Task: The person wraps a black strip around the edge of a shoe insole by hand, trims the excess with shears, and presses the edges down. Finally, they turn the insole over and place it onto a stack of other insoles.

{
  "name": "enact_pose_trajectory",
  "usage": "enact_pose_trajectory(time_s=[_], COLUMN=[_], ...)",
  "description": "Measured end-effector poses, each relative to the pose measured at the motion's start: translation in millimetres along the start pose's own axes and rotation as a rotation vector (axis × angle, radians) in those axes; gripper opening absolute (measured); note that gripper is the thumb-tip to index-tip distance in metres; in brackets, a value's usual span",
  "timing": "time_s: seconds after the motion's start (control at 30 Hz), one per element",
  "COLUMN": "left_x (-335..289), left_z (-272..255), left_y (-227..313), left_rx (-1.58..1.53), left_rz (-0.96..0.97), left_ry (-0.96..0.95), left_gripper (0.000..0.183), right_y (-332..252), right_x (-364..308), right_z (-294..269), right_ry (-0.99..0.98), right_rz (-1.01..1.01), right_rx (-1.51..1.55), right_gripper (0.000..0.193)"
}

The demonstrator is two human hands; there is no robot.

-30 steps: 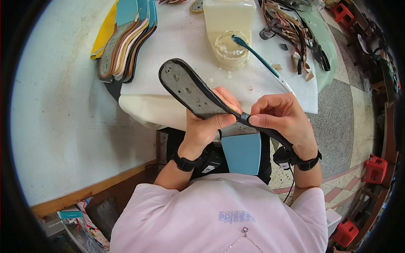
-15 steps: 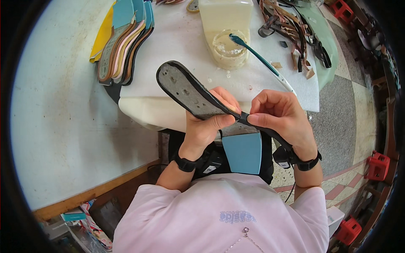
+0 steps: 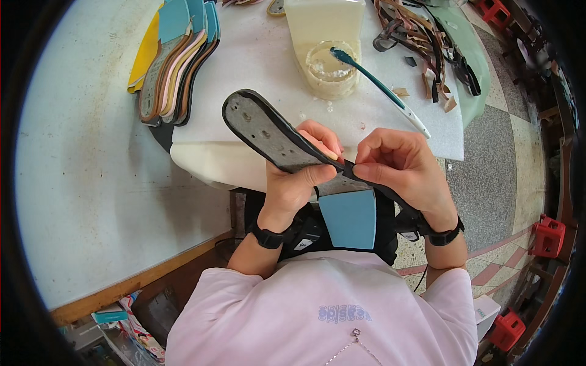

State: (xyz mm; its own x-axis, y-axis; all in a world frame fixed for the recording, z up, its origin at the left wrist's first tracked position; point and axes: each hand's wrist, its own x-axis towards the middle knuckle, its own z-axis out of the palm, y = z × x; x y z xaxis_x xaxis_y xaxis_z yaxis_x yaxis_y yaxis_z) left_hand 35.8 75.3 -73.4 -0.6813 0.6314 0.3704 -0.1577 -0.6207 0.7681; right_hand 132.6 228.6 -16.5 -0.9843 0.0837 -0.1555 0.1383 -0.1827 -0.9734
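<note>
My left hand (image 3: 293,192) grips a grey shoe insole (image 3: 259,129) around its middle, thumb on top. The rounded toe end points up and left, rimmed by a black edging strip (image 3: 292,129). A blue section (image 3: 349,221) at the insole's other end hangs over my lap. With thumb and forefinger, my right hand (image 3: 406,168) pinches the black strip at the insole's edge, close to my left thumb. The strip's further length runs under my right palm, partly hidden. Both hands are closed, with their fingertips nearly meeting.
A stack of edged insoles (image 3: 174,85) lies at the table's left. Ahead stands a pale plastic container (image 3: 325,24) with whitish paste in its round opening; a teal-and-white brush (image 3: 381,88) leans from it. Strip scraps (image 3: 421,39) lie far right. A red stool (image 3: 547,236) is on the floor.
The insole and both hands have shifted slightly left. My right thumb and forefinger still pinch the strip beside my left thumb.
</note>
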Motion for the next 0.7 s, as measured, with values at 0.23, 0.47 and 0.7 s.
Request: enact_pose_trajectory(time_s=[0.23, 0.47, 0.7], left_x=[0.2, -3.3, -4.7], left_z=[1.0, -0.4, 2.2], left_y=[-1.2, 0.1, 3.2], left_rx=[-0.034, -0.036, -0.027], left_rz=[0.001, -0.044, -0.109], left_ry=[0.009, 0.035, 0.089], left_gripper=[0.02, 0.019, 0.014], right_y=[0.5, 0.9, 3.6], right_x=[-1.7, -2.7, -2.0], right_z=[3.4, 4.4, 3.4], right_ry=[0.055, 0.096, 0.127], right_rz=[-0.029, -0.119, -0.232], right_rx=[-0.095, -0.247, -0.414], right_gripper=[0.005, 0.003, 0.008])
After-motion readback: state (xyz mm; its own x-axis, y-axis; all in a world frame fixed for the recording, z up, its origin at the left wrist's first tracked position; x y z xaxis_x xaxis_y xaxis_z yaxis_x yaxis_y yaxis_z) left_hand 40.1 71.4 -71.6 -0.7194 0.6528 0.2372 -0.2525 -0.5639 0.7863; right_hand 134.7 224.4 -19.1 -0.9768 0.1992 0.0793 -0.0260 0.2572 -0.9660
